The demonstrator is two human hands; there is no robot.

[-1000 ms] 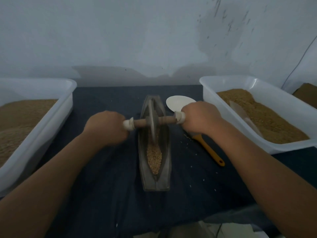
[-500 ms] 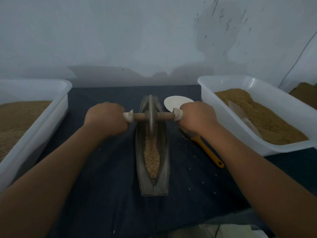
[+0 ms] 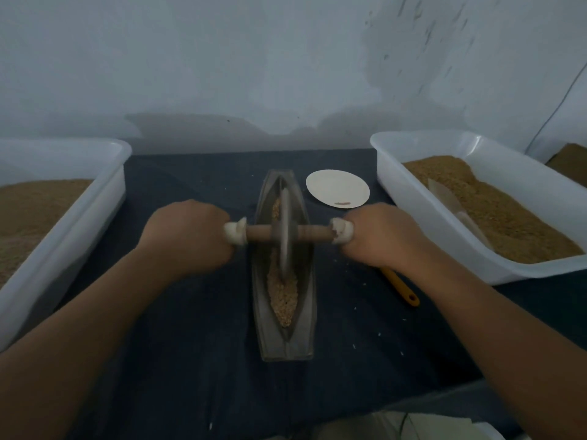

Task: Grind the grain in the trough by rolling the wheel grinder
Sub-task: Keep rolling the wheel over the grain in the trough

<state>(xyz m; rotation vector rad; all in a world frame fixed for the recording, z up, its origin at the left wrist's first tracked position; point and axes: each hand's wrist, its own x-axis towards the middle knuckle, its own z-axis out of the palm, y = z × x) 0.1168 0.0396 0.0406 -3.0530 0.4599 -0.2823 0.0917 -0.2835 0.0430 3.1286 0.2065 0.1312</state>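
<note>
1. Head view: the left hand [image 3: 187, 236] and the right hand [image 3: 381, 236] are each gripping one end of the wheel grinder [image 3: 285, 231], with fingers curled tight.
2. The wheel is sitting in the trough [image 3: 286, 339] (about the middle), on the grain [image 3: 282, 296].

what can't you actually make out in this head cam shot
1. Yellow-handled utensil: head view, working end hidden behind the right hand gripping the wooden-handled metal wheel grinder.
2. Left white plastic tub: head view, cut off by the left frame edge.
3. Brownish speck on the round white plate: head view, too small to identify.
</note>
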